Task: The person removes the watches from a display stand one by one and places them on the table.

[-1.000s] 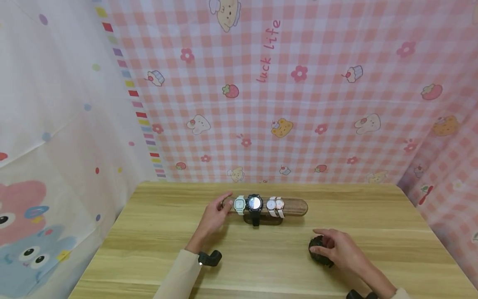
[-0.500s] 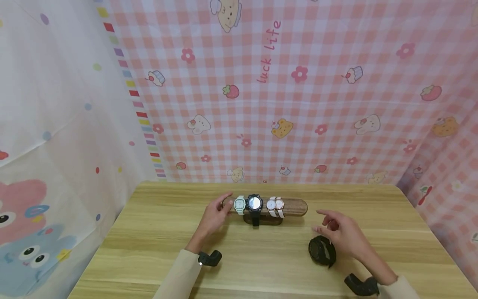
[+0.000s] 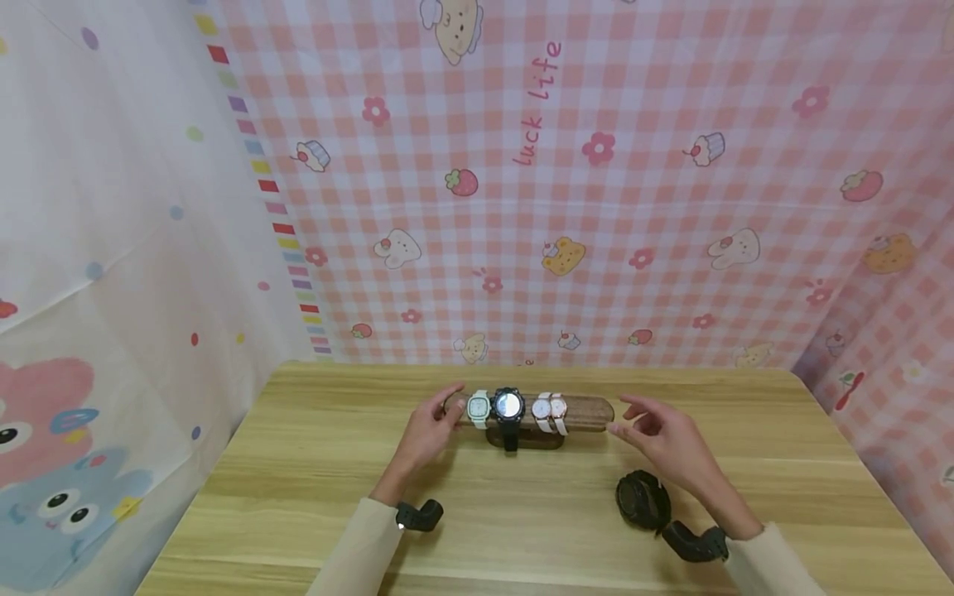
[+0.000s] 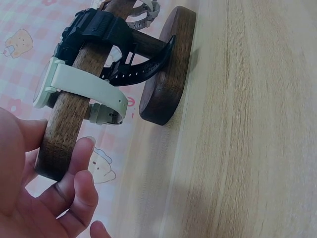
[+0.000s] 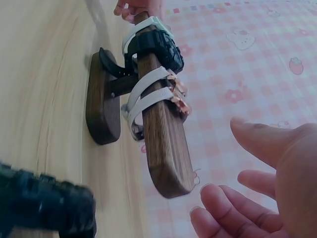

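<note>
At eight o'clock, the left hand (image 4: pixel 47 198) grips the near end of a dark wooden bar (image 4: pixel 64 129), thumb on one side and fingers on the other. The bar runs up toward eleven. Around it at ten sits a pale mint watch (image 4: pixel 89 85), and just beyond, at eleven, a black watch (image 4: pixel 96 25) whose strap curves toward the wooden base (image 4: pixel 171 74) at twelve. Past the black one, a pale strap (image 4: pixel 144 17) is partly cut off. Wood-grained tabletop (image 4: pixel 247 124) fills three o'clock; pink checked cloth (image 4: pixel 25 69) lies behind at ten.
</note>
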`<state>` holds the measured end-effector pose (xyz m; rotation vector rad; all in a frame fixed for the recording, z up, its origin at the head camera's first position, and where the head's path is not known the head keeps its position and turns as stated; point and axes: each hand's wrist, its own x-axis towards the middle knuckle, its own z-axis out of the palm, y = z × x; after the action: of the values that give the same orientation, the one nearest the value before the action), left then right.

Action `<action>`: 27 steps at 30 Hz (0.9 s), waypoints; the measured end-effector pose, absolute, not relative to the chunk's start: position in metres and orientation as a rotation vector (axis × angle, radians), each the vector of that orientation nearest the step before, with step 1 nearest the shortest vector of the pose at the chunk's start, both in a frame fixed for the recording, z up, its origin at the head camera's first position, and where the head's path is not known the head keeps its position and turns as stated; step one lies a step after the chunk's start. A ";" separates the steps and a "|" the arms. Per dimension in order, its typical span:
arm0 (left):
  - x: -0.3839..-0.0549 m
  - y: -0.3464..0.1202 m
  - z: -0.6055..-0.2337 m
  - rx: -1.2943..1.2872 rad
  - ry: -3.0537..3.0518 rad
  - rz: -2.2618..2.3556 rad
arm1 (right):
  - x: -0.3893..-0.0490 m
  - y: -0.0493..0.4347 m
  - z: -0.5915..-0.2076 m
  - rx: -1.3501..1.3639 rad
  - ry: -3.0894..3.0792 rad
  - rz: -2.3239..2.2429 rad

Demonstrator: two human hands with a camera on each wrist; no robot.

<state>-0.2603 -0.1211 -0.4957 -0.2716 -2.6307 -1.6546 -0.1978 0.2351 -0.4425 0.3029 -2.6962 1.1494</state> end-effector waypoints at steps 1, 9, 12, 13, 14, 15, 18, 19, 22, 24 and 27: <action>-0.260 -0.121 -0.495 -0.272 -2.630 -1.655 | -0.199 0.233 -0.442 0.302 -2.690 1.159; -0.259 -0.120 -0.493 -0.283 -2.610 -1.668 | -0.208 0.220 -0.443 0.346 -2.656 1.256; -0.259 -0.120 -0.493 -0.287 -2.602 -1.671 | -0.211 0.216 -0.443 0.351 -2.656 1.268; -0.259 -0.120 -0.493 -0.286 -2.601 -1.673 | -0.213 0.214 -0.443 0.355 -2.655 1.274; -0.259 -0.120 -0.493 -0.285 -2.601 -1.673 | -0.214 0.212 -0.443 0.360 -2.655 1.282; -0.260 -0.120 -0.494 -0.285 -2.600 -1.672 | -0.215 0.210 -0.443 0.364 -2.656 1.289; -0.260 -0.120 -0.494 -0.286 -2.598 -1.676 | -0.219 0.205 -0.444 0.380 -2.660 1.304; -0.260 -0.120 -0.494 -0.285 -2.598 -1.679 | -0.220 0.203 -0.444 0.381 -2.663 1.309; -0.259 -0.120 -0.494 -0.277 -2.601 -1.687 | -0.222 0.199 -0.445 0.389 -2.673 1.316; -0.259 -0.120 -0.494 -0.275 -2.604 -1.690 | -0.223 0.197 -0.445 0.399 -2.677 1.322; -0.259 -0.120 -0.494 -0.272 -2.607 -1.687 | -0.226 0.193 -0.446 0.407 -2.679 1.338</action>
<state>-0.2594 -0.1202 -0.4944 -0.2718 -2.6074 -1.6867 -0.2257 0.1929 -0.4460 0.4066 -2.6789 1.3382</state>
